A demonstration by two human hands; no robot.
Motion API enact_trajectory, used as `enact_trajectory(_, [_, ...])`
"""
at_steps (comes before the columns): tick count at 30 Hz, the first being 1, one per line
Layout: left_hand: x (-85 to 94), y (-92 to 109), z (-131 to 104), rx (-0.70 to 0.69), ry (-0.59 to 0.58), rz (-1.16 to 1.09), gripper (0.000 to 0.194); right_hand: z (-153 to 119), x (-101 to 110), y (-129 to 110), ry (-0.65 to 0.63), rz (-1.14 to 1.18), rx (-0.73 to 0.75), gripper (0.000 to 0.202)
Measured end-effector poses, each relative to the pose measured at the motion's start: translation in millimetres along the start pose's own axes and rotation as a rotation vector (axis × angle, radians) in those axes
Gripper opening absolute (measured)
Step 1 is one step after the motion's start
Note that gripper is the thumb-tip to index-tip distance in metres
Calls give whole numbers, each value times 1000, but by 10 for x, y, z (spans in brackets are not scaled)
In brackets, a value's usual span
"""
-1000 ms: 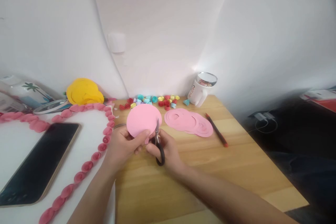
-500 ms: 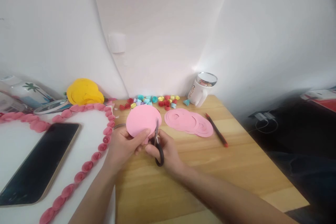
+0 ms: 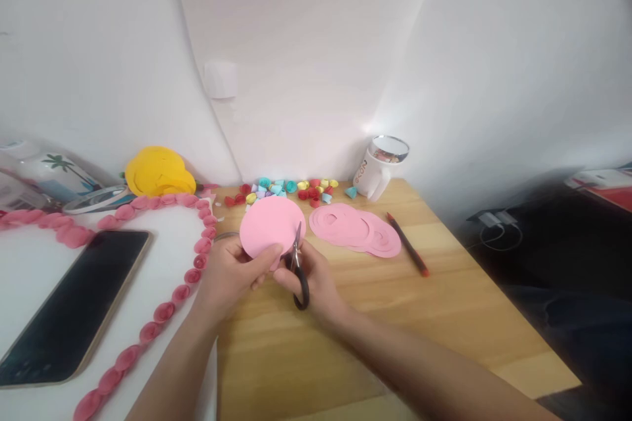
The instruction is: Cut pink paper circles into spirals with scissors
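Note:
My left hand (image 3: 237, 266) pinches the lower edge of a round pink paper disc (image 3: 269, 223), thumb on top and fingers beneath. Black-handled scissors (image 3: 300, 281) are in my right hand (image 3: 316, 279), with the blades against the disc's right side and pointing away from me. One black finger loop hangs below my right thumb. Just right of the disc lie several overlapping pink paper circles (image 3: 340, 223) with spiral cuts in them. Behind the disc are small rolled paper flowers (image 3: 311, 192) in red, blue, yellow and purple.
A white mug (image 3: 372, 174) stands at the back by the wall. A dark pen (image 3: 407, 243) lies right of the pink circles. On the left, a phone (image 3: 74, 309) rests on a white board (image 3: 162, 250) edged with pink paper flowers (image 3: 164, 311). Yellow paper circles (image 3: 158, 174) lean behind it.
Both hands, the disc and the scissors have shifted very slightly to the right. The blades still meet the disc's right side, and the things on the table have stayed put.

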State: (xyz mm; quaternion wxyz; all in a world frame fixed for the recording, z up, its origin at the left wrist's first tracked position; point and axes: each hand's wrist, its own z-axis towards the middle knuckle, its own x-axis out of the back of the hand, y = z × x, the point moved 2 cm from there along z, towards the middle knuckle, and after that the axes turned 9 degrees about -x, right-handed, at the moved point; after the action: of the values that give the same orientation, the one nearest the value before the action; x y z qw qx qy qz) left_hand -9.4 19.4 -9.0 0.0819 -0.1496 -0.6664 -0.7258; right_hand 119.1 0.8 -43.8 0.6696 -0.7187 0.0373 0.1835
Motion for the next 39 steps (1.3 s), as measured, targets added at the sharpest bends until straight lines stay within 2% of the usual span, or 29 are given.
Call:
enact_trajectory(10, [-7,18,-2,-10,5,7,29,-1,-6,22,-27,54,-19,39])
enact_trajectory(17, [-1,-15,7,-38,13,-44,31,-1,6,33,32,2,-25,37])
enact_trajectory(28, [-5,-17,18,-52,23,-101,28,-14,20,45,31,-19,-37,35])
enact_trajectory(34, [-28,-8,10,-27,64,-82,30,-23,-46,37,-66,47,-33,36])
enact_trajectory(39, [-26,22,2,-3,48,-20,30,-6,-56,28,-100,129,-5,41])
